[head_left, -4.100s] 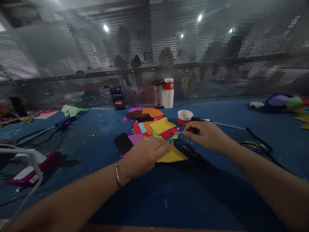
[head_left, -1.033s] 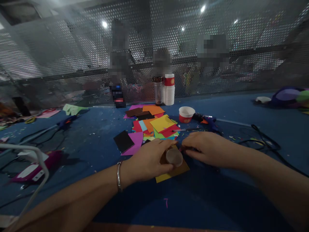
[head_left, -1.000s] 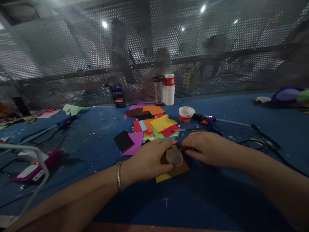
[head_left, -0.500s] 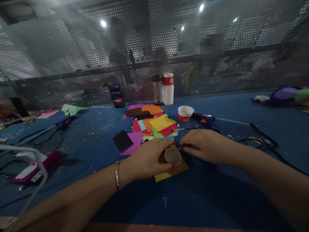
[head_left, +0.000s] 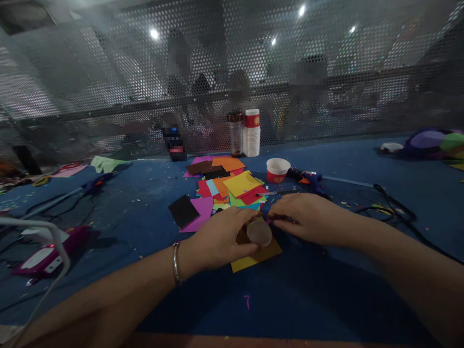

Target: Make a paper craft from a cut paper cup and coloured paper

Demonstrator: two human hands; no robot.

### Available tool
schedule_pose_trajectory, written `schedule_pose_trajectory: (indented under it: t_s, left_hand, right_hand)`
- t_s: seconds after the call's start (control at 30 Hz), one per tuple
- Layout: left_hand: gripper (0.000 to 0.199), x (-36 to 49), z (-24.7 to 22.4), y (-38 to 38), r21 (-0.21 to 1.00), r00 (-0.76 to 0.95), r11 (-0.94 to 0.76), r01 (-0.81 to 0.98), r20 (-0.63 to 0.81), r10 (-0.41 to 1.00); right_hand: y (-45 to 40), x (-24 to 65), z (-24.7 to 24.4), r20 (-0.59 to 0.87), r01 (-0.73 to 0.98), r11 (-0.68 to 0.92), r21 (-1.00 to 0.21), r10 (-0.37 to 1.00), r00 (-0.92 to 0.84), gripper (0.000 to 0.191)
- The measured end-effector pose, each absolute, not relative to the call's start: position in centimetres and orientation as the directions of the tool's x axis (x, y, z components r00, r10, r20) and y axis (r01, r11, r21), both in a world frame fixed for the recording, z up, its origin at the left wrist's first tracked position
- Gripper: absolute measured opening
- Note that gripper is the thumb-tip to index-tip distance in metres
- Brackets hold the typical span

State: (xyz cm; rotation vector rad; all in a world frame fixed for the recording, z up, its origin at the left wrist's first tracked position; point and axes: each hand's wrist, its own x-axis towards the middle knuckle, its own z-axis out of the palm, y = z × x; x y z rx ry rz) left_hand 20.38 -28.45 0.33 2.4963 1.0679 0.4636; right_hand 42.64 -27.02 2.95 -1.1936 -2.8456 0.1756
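Head view: round piece point(head_left: 259, 234) clasped by left hand point(head_left: 223, 239) over near yellow sheet point(head_left: 259, 258), seemingly whole; right hand point(head_left: 308, 216), grip unclear.

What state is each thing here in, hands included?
Left hand, curled around a paper cup
That cup, apparently upside down
Right hand, fingers curled, grip unclear
Red paper cup, upright, open
Paper cup stack, upside down
Clear bottle, upright, capped
Power strip, indicator lit
Both glue guns, lying down
Lights, on

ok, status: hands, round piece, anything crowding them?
Left hand holding round piece over yellow sheet. Right hand close beside the piece, grip unclear. Paper pile just beyond both hands.
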Motion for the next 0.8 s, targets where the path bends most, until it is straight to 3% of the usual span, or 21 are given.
schedule_pose_trajectory:
  t_s: [0.13,0.3,0.47,0.63,0.8]
  left_hand:
    - [0.048,20.3,0.6,-28.5,0.473,0.659,-0.632,0.614,0.132,0.74]
    - [0.034,20.1,1.4,-28.6,0.564,0.674,-0.577,0.59,0.049,0.737]
    - [0.037,19.7,1.1,-28.3,0.637,0.632,-0.522,0.567,0.07,0.771]
    - [0.032,19.8,0.7,-27.9,0.569,0.637,-0.598,0.565,0.159,0.754]
    - [0.03,20.1,0.9,-27.8,0.549,0.655,-0.588,0.594,0.094,0.75]
  right_hand:
    - [-27.0,42.7,2.9,0.02,0.711,0.694,-0.114,0.718,-0.696,0.022]
    - [-26.8,42.8,3.0,0.023,0.733,0.676,-0.077,0.736,-0.677,0.02]
    - [-26.7,42.9,2.8,0.017,0.738,0.672,-0.064,0.74,-0.672,0.022]
    - [-26.5,42.9,2.4,0.039,0.729,0.683,-0.055,0.731,-0.682,0.021]
    - [-26.4,42.7,2.4,0.043,0.725,0.685,-0.071,0.728,-0.684,0.022]
